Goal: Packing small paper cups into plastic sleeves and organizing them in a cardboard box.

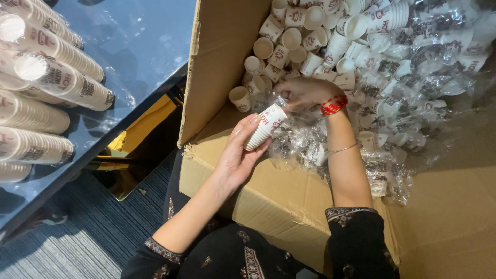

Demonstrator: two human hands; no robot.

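Far left: sleeves of stacked paper cups (46,77), white with red print, wrapped in clear film and lying on their sides in a pile, ends toward the viewer. They rest on a dark glossy table (139,46) that reflects bluish light; its edge runs diagonally down to the lower left.

Below the table: grey ribbed carpet (77,248), and a yellow and dark shape under the table edge, kind not clear.

Centre: large brown cardboard box (268,196), open, one flap (219,62) standing upright between table and contents.

Left hand (237,155): palm up over the box's near wall, fingers curled around and clamped on a short nested stack of cups (264,128), which lies tilted with its open end toward the upper right.

Right hand (305,92): inside the box, just above and right of the stack, fingers bent together and pinching at the stack's upper end or the film beside it; which one cannot be told. A red beaded bracelet (334,105) sits at the wrist, a thin bangle further up the forearm. Dark patterned sleeves on both arms.

Right: loose cups (289,41) heaped in the box's far part, some upright, some tipped, and crumpled clear plastic wrappers (413,88) with dark print spread across the box's right side.
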